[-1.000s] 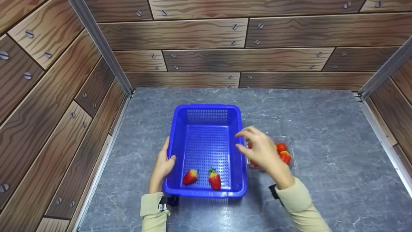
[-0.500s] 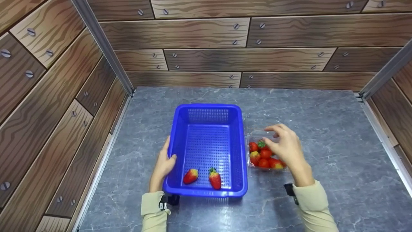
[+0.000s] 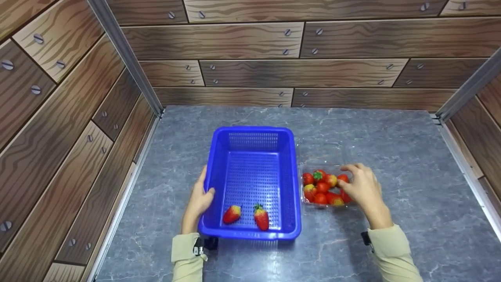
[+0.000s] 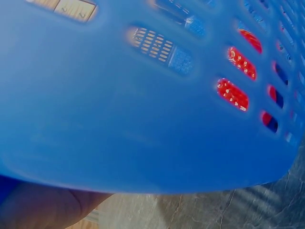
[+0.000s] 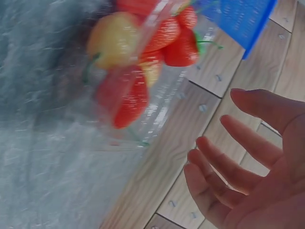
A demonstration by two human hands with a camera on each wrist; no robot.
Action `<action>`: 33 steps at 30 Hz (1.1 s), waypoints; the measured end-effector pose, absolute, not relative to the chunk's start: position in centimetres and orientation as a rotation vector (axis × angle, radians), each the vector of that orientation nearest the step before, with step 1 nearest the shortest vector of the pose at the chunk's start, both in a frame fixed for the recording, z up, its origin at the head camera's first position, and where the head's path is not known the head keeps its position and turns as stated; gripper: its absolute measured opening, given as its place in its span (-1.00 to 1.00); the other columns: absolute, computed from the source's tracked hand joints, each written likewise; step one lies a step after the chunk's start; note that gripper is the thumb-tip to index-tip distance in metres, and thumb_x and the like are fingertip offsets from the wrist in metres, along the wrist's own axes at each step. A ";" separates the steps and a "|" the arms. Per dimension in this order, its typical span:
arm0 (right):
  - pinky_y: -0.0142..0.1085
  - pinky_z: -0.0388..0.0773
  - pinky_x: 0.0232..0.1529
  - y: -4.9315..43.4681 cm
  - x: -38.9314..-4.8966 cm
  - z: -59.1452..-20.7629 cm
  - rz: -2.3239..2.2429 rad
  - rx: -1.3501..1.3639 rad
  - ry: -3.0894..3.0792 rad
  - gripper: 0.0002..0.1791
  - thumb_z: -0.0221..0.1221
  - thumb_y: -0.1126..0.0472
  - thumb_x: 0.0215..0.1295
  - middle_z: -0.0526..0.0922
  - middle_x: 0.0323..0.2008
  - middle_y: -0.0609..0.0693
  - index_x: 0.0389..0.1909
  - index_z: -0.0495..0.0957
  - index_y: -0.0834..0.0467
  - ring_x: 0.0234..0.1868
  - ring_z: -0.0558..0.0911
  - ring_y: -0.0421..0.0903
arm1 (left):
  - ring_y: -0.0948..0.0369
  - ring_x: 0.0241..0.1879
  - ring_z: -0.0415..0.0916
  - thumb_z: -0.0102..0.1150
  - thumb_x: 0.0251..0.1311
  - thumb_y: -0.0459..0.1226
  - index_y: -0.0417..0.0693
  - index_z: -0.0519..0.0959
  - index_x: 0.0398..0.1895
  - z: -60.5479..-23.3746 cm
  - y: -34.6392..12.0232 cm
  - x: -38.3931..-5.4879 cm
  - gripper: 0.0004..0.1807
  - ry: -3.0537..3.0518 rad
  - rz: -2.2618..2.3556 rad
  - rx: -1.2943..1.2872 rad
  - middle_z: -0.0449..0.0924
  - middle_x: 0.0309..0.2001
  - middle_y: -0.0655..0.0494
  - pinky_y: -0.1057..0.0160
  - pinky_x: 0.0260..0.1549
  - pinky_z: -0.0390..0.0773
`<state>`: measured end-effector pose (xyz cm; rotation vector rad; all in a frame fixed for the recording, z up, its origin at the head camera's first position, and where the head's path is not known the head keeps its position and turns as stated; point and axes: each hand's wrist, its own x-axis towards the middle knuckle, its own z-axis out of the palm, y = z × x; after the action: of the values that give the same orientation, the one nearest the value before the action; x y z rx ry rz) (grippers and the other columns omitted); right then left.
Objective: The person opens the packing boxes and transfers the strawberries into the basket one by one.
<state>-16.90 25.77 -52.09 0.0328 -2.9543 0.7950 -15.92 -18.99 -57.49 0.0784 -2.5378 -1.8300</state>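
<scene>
My left hand [image 3: 199,201] grips the left side of a blue perforated plastic basket [image 3: 250,235], its thumb over the rim; in the left wrist view the basket wall [image 4: 119,119] fills most of the frame. Two strawberries lie at the basket's near end, a left one [image 3: 231,214] and a right one [image 3: 261,218]. Over the right side of a clear plastic box [image 3: 313,205] hovers my right hand [image 3: 366,188], thumb and fingers apart. Several strawberries [image 3: 322,188] fill that box. From the right wrist, the hand [image 5: 257,171] shows loosely bent, spread fingers holding nothing.
The box stands close against the basket's right side, its transparent lid [image 3: 323,152] laid back behind it. Both are on a grey marbled table [image 3: 411,176]. Wood-patterned walls [image 3: 250,74] with metal corner rails bound the back and sides.
My right hand has moved right from the basket's edge to the box and come down toward the strawberries at its right side. The left hand and basket stay put.
</scene>
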 end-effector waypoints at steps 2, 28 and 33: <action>0.26 0.49 -0.21 26.1 -16.9 -52.6 0.785 0.036 -2.979 -0.59 0.33 0.22 0.12 0.55 0.04 0.32 0.03 0.63 0.24 0.03 0.47 0.35 | -0.25 0.41 0.12 -0.07 0.11 -0.62 -0.23 -0.02 0.56 -57.5 -19.0 -15.8 -0.12 -2.535 -1.839 0.079 0.03 0.49 -0.34 -0.17 0.39 0.12; 0.15 0.48 -0.28 26.2 -16.3 -56.2 0.683 0.220 -3.050 -0.62 0.34 0.43 -0.25 0.52 -0.33 0.22 -0.24 0.66 0.31 -0.27 0.51 0.26 | -0.25 0.38 0.18 -0.08 0.11 -0.63 -0.16 -0.01 0.57 -57.6 -19.0 -15.9 -0.11 -2.526 -1.865 0.123 0.07 0.49 -0.32 -0.16 0.37 0.18; 0.09 0.52 -0.35 25.8 -16.3 -56.3 0.739 0.219 -3.090 -0.57 0.29 0.48 -0.24 0.51 -0.30 0.23 -0.18 0.65 0.33 -0.36 0.53 0.18 | -0.26 0.39 0.15 -0.08 0.09 -0.63 -0.22 -0.01 0.56 -57.7 -19.1 -15.9 -0.11 -2.523 -1.847 0.085 0.05 0.49 -0.34 -0.17 0.39 0.14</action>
<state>-16.35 25.81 -56.25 0.2193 -3.0897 0.7390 -15.93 -19.08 -57.68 0.0847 -2.5233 -1.8465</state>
